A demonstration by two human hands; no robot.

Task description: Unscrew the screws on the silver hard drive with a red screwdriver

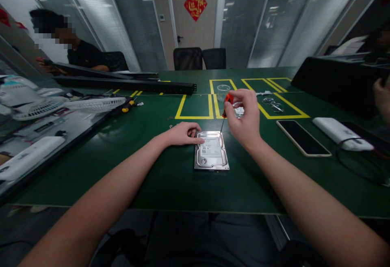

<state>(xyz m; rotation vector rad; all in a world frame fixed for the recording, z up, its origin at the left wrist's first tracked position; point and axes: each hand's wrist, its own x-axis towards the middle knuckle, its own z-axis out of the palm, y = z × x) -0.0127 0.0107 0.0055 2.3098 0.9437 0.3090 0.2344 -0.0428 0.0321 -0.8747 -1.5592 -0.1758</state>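
A silver hard drive (211,151) lies flat on the green table (170,177) in front of me. My left hand (183,133) rests at the drive's far left corner, fingers curled, fingertips pressing on its edge. My right hand (244,115) is closed around a small screwdriver (226,106) with an orange handle, held upright. Its thin shaft points down to the drive's far right corner.
A clear plastic cup (223,91) stands inside yellow taped squares (195,106) behind the drive. A phone (302,137) and a white box (341,133) lie at right. White fan parts (70,105), another screwdriver (128,106) and a long black bar (128,83) are at left. Other people sit at far left and right.
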